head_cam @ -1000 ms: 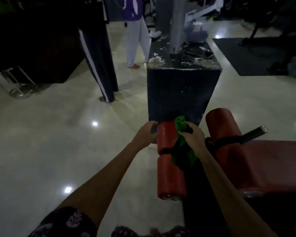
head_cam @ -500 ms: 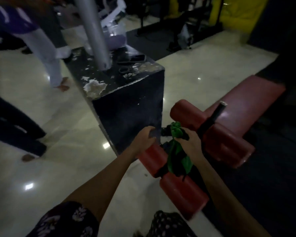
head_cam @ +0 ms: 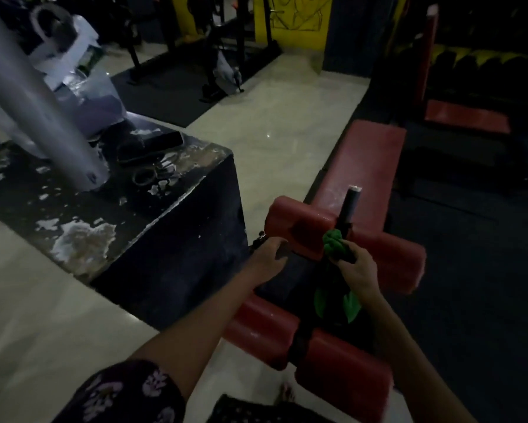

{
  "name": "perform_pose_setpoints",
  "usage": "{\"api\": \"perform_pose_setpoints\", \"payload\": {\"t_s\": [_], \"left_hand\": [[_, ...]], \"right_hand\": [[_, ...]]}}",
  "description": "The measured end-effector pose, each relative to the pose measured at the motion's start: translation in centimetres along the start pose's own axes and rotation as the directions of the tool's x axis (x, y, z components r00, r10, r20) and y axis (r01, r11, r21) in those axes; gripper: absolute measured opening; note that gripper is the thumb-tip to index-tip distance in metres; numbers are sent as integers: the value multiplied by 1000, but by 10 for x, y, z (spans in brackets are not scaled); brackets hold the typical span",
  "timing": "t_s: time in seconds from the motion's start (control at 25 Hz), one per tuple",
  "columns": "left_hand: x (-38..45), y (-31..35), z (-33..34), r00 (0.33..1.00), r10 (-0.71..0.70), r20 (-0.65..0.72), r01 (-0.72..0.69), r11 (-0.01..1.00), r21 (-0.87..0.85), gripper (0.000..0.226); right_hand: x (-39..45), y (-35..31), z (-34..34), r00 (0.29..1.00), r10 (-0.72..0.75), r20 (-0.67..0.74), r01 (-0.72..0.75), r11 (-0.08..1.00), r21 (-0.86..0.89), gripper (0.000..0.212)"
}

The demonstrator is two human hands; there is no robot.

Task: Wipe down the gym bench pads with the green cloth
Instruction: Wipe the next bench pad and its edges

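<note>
Cloth at the upper roller, most of the bench still to be wiped

Wiping is judged to be at an early or middle stage. The green cloth (head_cam: 336, 246) is bunched in the right hand (head_cam: 356, 270), whose fingers are curled round it, and its top is pressed where the black post (head_cam: 348, 209) meets the upper red roller pad (head_cam: 302, 225). 2 loose ends of the cloth hang below the hand, over the dark frame between the rollers. The left hand (head_cam: 270, 254) is set with curled fingers against the left end of that upper roller; whether it truly grips the pad or only steadies it cannot be told in the dim light.

A faint wet-looking sheen is seen on the upper roller and on the lower red roller pad (head_cam: 332, 355), which suggests that some passes have been made there, though this is only a judgement from the glare. No such evidence can be read for the long red seat pad (head_cam: 366, 160), which runs away from the hands toward the far end of the bench, well apart from the cloth. That pad, and the right half of the upper roller, are judged to be left to do. A black plinth (head_cam: 165, 239) with a grey pole (head_cam: 42, 102) stands just beside the bench's left edge.
</note>
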State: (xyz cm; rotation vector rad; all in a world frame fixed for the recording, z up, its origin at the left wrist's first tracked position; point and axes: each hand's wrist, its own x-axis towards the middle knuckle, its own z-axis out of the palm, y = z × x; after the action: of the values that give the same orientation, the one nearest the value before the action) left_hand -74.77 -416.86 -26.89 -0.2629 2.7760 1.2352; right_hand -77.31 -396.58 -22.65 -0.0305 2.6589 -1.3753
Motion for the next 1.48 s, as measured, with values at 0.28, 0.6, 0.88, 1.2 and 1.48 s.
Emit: {"api": "perform_pose_setpoints", "payload": {"t_s": [0.28,0.6,0.88,1.2,1.48], "left_hand": [[85,-21,-24,982,131,134,-150,979,140,40],[198,-42,-55,902,249,353,-375,857,353,58],[255,-57,-42,884,221,412,-388,839,383,58],[273,-85,3,953,249,174,-271,955,123,60],[273,-98,22,932,359,60,-363,925,110,47]], "right_hand": [[29,-16,28,986,160,-48,-158,987,43,50],[52,-35,62,891,368,-266,-351,930,108,51],[110,-63,75,834,366,-413,-406,914,-9,50],[182,-35,142,901,360,-242,-432,694,-576,62],[193,-3,132,861,336,-382,-506,651,-567,54]]}}
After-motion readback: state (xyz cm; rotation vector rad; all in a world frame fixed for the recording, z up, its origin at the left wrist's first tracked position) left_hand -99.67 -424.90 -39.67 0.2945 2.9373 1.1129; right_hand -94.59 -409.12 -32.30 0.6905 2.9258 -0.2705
